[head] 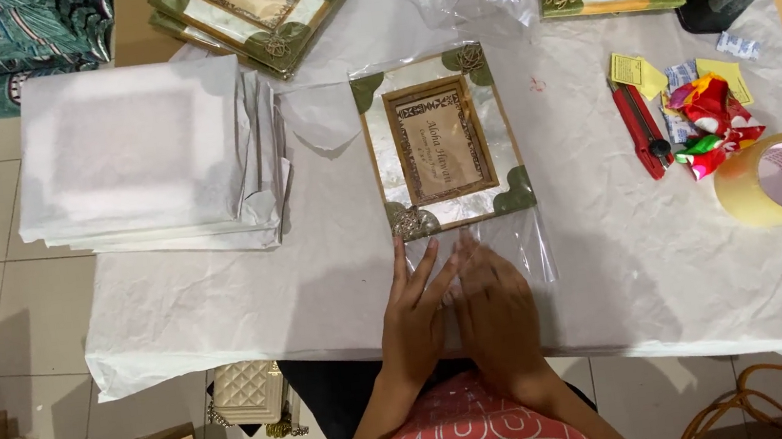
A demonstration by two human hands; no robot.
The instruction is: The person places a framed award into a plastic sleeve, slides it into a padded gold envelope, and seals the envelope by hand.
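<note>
1. Head view: we see the picture frame (442, 141) lying flat on the white-papered table (223, 297), inside a clear plastic sleeve (521, 244). Its long axis runs away from the person, tilted slightly, with the near end toward the hands.
2. The sleeve's loose open end extends past the frame's near edge, toward the table's front.
3. The left hand (415, 320) lies palm down on that loose end, fingers straight and slightly spread, tips just short of the frame.
4. The right hand (498, 313) lies flat beside it, touching it, fingers pressed together; motion blur hides finer detail.
5. Left of the frame sits a stack of white-wrapped parcels (144, 159); right of it lie a red utility knife (641, 129), crumpled wrappers (716, 122) and a tape roll (781, 179).
6. 2 more frames (254, 9) rest at the far edge.
</note>
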